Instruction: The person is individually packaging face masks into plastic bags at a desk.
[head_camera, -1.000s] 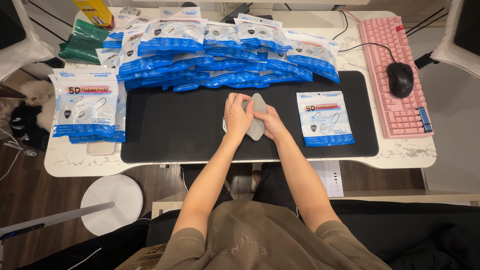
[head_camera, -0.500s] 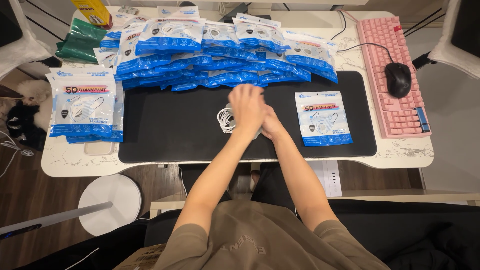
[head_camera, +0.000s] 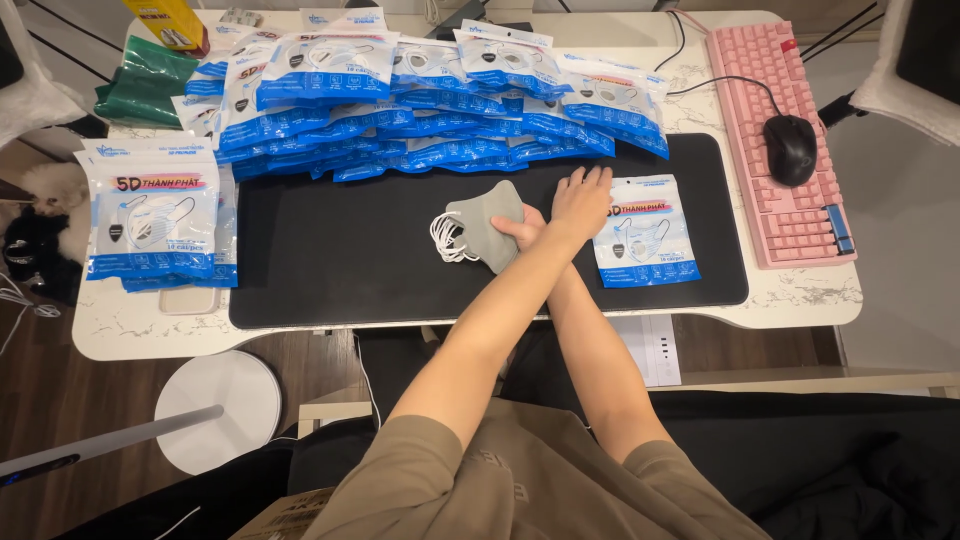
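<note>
My arms are crossed over a black desk mat (head_camera: 330, 270). My right hand (head_camera: 522, 232) grips a small stack of grey face masks (head_camera: 482, 222) with white ear loops, resting on the mat. My left hand (head_camera: 582, 198) reaches over the right forearm, fingers spread and flat. It touches the upper left edge of a single blue-and-white mask packet (head_camera: 648, 232) lying on the right part of the mat.
A long heap of several blue mask packets (head_camera: 420, 90) lines the mat's far edge. Another stack of packets (head_camera: 155, 215) sits at the left. A pink keyboard (head_camera: 775, 140) and a black mouse (head_camera: 790, 148) are at the right, green bags (head_camera: 140, 85) at the back left.
Both hands were together on the grey masks. Now my left hand has crossed rightward to the single packet, while my right hand keeps the masks, shifted slightly left.
</note>
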